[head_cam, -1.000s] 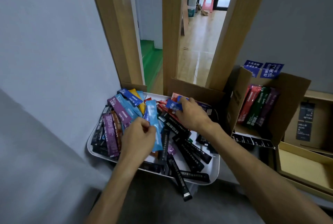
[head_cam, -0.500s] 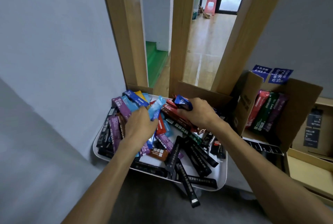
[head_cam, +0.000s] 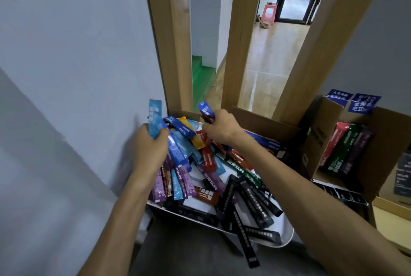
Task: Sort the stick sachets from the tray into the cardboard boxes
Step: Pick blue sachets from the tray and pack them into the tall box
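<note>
Stick sachets (head_cam: 206, 169) of many colours are heaped in the white tray (head_cam: 288, 232). At the pile's left edge, a light blue sachet (head_cam: 154, 118) is gripped upright in the curled left hand (head_cam: 151, 151). Further right, a dark blue sachet (head_cam: 205, 110) is pinched by the right hand (head_cam: 222, 129). At the right, red, green and purple sachets (head_cam: 343, 149) are stood in an open cardboard box (head_cam: 391, 140).

Your tray is full of bright colours.
You hold a light blue sachet (head_cam: 155, 118) with white marks in your left hand (head_cam: 151, 149) and a dark blue sachet (head_cam: 206, 111) in your right hand (head_cam: 222, 129). The white tray (head_cam: 287, 234) has black sachets (head_cam: 255, 198) with white writing, purple sachets (head_cam: 159, 188), a yellow sachet (head_cam: 196, 140), a red sachet (head_cam: 209, 160) and a green sachet (head_cam: 243, 172). The brown cardboard box (head_cam: 391, 142) has blue labels (head_cam: 363, 104) with white writing.
</note>
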